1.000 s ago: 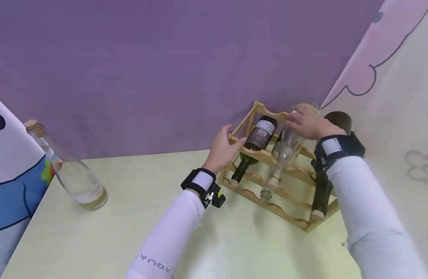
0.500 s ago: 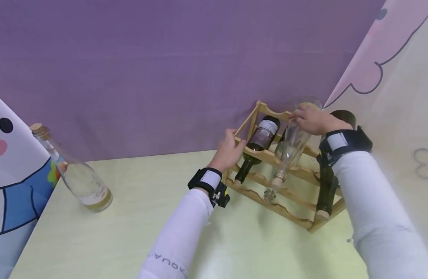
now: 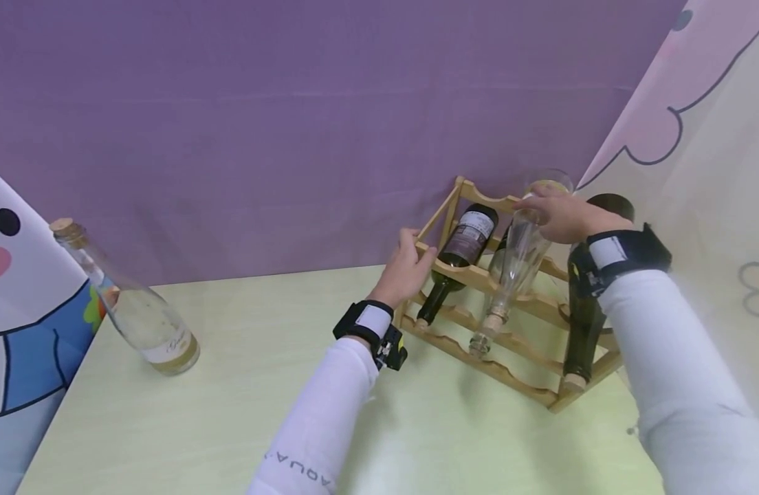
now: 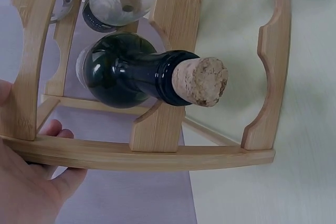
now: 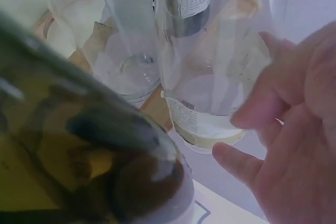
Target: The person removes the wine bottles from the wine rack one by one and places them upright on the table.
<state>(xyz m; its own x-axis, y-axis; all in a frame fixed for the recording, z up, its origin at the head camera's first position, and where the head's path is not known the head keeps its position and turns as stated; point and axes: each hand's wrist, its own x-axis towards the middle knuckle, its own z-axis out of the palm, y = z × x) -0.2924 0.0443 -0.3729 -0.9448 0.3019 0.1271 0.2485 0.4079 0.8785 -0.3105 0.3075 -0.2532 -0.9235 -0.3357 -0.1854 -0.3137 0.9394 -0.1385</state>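
Note:
A wooden wine rack (image 3: pixel 509 377) stands on the table with bottles lying in it, necks toward me. My left hand (image 3: pixel 402 270) grips its left side; in the left wrist view the fingers wrap the wooden rail (image 4: pixel 210 158). A clear glass bottle (image 3: pixel 520 258) lies in the upper tier. By its base is my right hand (image 3: pixel 571 216). The right wrist view shows that hand's fingers (image 5: pixel 239 166) spread and loose beside the base label (image 5: pixel 205 124); whether they touch the glass is hard to tell. A dark corked bottle (image 3: pixel 469 237) lies left of it.
A green corked bottle (image 3: pixel 584 337) lies at the rack's right side, close under my right wrist. Another clear bottle (image 5: pixel 128 45) shows lower in the rack. Far left, a corked clear bottle (image 3: pixel 150 323) stands on the table. A purple wall (image 3: pixel 293 137) rises behind.
My right hand has shifted slightly right, away from the clear bottle's base, and its hold has loosened. The left hand keeps gripping the rack. The view has shifted a little.

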